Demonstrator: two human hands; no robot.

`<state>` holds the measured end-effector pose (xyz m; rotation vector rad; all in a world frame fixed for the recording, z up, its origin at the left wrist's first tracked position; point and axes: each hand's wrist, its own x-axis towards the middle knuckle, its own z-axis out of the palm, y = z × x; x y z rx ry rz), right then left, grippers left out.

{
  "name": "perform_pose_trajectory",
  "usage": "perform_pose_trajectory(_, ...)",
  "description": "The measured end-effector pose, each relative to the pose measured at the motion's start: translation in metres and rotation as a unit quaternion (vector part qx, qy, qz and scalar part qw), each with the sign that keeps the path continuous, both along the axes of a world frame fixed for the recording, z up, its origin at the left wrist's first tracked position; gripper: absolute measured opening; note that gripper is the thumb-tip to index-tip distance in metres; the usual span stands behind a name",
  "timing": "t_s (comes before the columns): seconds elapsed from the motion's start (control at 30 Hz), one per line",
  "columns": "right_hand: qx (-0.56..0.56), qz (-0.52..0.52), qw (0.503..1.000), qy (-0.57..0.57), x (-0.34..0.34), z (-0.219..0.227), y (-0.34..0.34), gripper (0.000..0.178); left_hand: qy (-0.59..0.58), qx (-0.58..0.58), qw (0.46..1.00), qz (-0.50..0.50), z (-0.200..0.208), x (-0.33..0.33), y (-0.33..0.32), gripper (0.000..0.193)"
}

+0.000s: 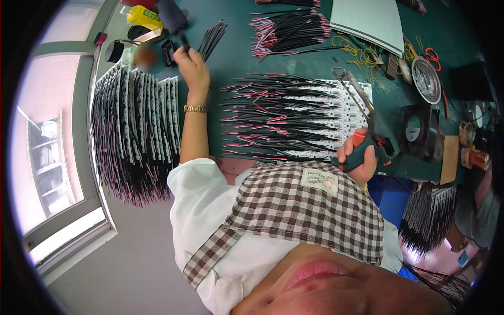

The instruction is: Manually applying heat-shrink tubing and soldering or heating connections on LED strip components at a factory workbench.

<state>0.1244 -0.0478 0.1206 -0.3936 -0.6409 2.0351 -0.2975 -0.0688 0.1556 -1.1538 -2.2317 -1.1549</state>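
Two bare hands are at the green table (pixel 236 59), each one full. The left hand (pixel 193 73) has its fingers closed round the narrow handle of a dark tool (pixel 172 18), near some loose black wires (pixel 212 41). The right hand (pixel 368 166) grips a green soldering gun (pixel 382 143), its long tip reaching over the white boards (pixel 359 100). These lie between the forearms, with rows of black and red wires (pixel 273 122) spread leftward from them.
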Motion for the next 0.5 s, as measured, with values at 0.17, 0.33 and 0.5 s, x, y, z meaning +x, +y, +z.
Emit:
perform_pose_trajectory(0.17, 0.006, -0.035, 0.999, -0.020, 0.006, 0.006, -0.006, 0.043, -0.215, 0.341, 0.895, -0.190, 0.003, 0.009, -0.003, 0.020)
perform_pose_trajectory(0.33, 0.006, -0.039, 0.999, -0.029, 0.004, 0.005, -0.005, 0.044, -0.189, 0.307, 0.909, -0.208, 0.002, 0.020, 0.003, 0.022)
perform_pose_trajectory(0.5, -0.009, -0.027, 0.999, -0.021, 0.006, 0.003, 0.001, 0.045, -0.245, 0.269, 0.909, -0.203, -0.011, 0.025, 0.013, 0.019)
